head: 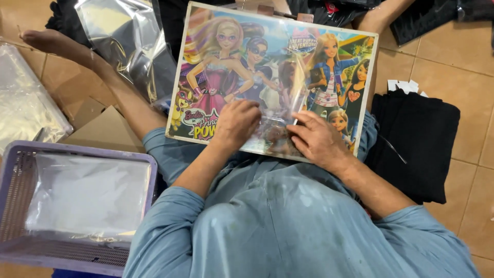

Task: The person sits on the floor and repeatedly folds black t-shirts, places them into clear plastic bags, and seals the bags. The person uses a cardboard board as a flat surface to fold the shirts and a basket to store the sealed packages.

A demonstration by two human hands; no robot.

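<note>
The person sits on a tiled floor (463, 77) with a flat board (272, 77) across the lap, printed with bright cartoon doll figures in pink, purple and blue, glossy under a clear plastic wrap. The left hand (236, 123) rests curled, fingertips pressed on the board's near edge, pinching the wrap. The right hand (318, 140) lies beside it on the same edge, fingers bent down onto the plastic. Left of the board stands a purple basket (15, 206) holding clear bags (87, 195). Right of the board lies folded black cloth (417, 144). Beyond the board's far left corner lie more clear bags (123, 36).
</note>
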